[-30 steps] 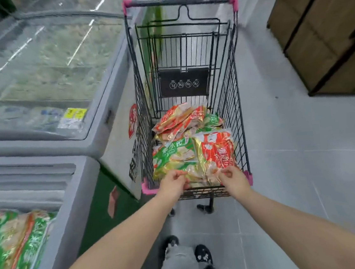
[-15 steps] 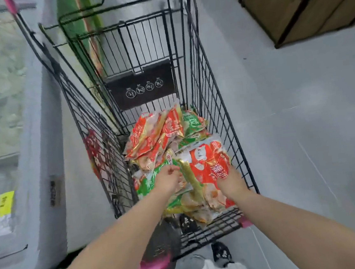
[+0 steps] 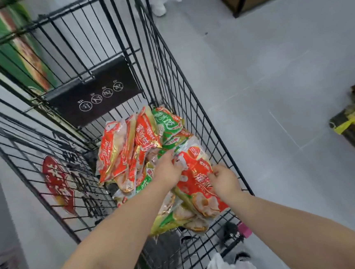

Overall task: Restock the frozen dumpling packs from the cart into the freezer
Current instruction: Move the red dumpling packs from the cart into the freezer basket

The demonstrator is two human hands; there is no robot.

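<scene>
While both hands reach into the cart [image 3: 190, 90], the right hand [image 3: 223, 179] pinches the near red dumpling pack [image 3: 196, 188] by its right edge; the left hand [image 3: 167, 171] seemingly grips its far edge. With the other packs [image 3: 126, 151] heaped behind it, most of the restocking looks undone.

The pack [image 3: 198, 184] under the fingers [image 3: 213, 174] is red-orange with white lettering; packs [image 3: 128, 145] beyond them are red, green, gold-edged (print blurred); the cart [image 3: 109, 101] is black wire grid; floor [image 3: 275, 83] right of the fingers, pale grey tile.
</scene>
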